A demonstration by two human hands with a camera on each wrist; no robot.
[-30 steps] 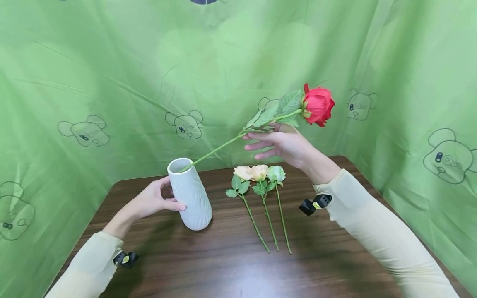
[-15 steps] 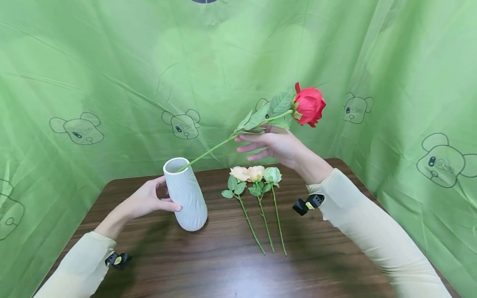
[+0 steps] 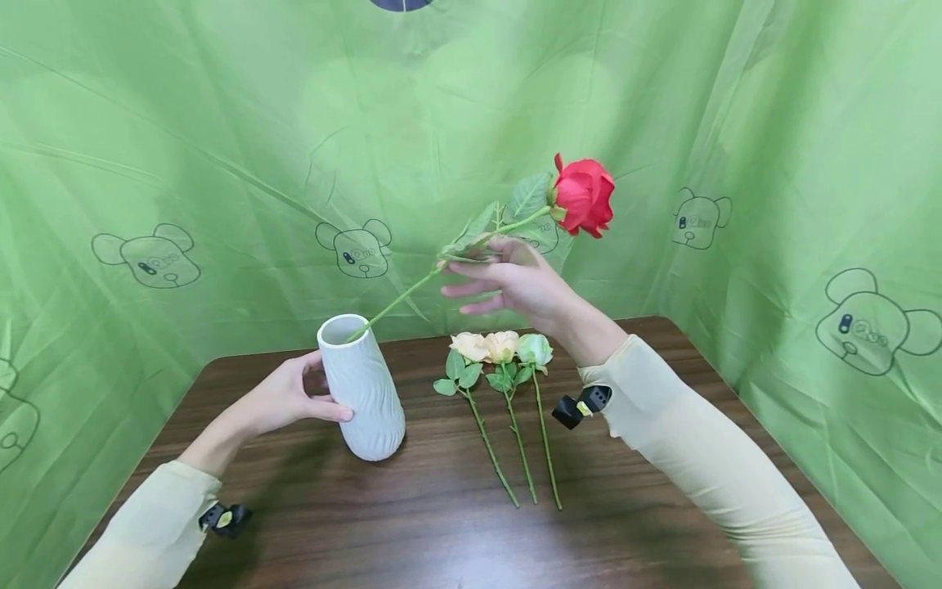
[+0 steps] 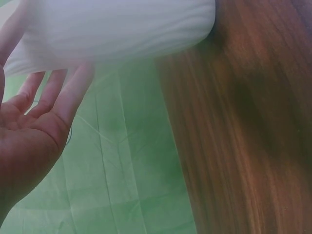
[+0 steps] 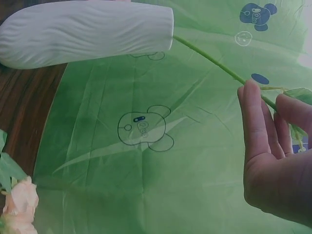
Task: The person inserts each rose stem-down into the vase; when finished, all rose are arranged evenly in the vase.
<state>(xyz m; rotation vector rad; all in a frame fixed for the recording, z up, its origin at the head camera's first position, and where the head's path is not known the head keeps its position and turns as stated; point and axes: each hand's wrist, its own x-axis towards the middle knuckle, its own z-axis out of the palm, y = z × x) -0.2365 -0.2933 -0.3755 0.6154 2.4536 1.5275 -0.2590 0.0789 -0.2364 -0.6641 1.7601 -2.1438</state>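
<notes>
A white vase (image 3: 362,401) with wavy ridges stands on the table, and my left hand (image 3: 290,398) grips its left side between thumb and fingers. Into its mouth runs the slanting stem of a red rose (image 3: 584,196); how deep the stem's end reaches is hidden inside. My right hand (image 3: 518,282) pinches that stem near the leaves, the other fingers spread loosely. In the right wrist view the green stem (image 5: 209,58) enters the vase (image 5: 97,34) past its rim. The left wrist view shows my fingers (image 4: 73,90) against the vase wall (image 4: 122,29).
On the brown wooden table (image 3: 412,532), right of the vase, lie two pale peach roses and a pale green rose (image 3: 535,350), side by side with stems toward me. A green curtain (image 3: 243,164) with mouse-like drawings surrounds the table's back and sides.
My right hand has moved left toward the vase with the red rose, whose stem stands somewhat steeper. My left hand still holds the vase; the head view has shifted slightly.
</notes>
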